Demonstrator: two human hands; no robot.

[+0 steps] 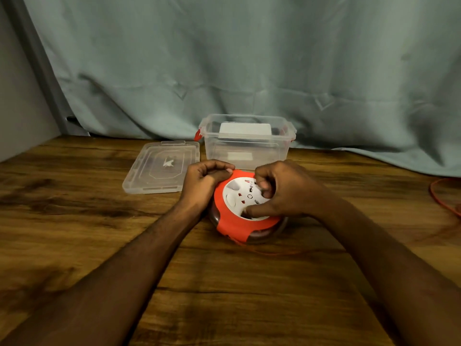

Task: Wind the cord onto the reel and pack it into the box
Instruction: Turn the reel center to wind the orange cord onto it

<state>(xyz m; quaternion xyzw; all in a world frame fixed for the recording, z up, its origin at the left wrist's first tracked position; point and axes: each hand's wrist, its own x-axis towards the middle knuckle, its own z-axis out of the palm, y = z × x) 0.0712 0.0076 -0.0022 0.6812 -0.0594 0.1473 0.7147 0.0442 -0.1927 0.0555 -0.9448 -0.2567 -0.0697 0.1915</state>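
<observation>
A round orange reel (230,224) with a white socket face lies flat on the wooden table (74,221). My left hand (203,182) grips its left rim with curled fingers. My right hand (279,189) lies over the white face, thumb and fingers curled into it. A thin orange cord (439,198) runs from under the reel's front along the table and loops at the right edge. Behind the reel stands the clear plastic box (247,146), open, with red latches.
The clear lid (162,168) lies flat on the table left of the box. A grey-green curtain (249,58) hangs behind the table, and a wall closes the left side.
</observation>
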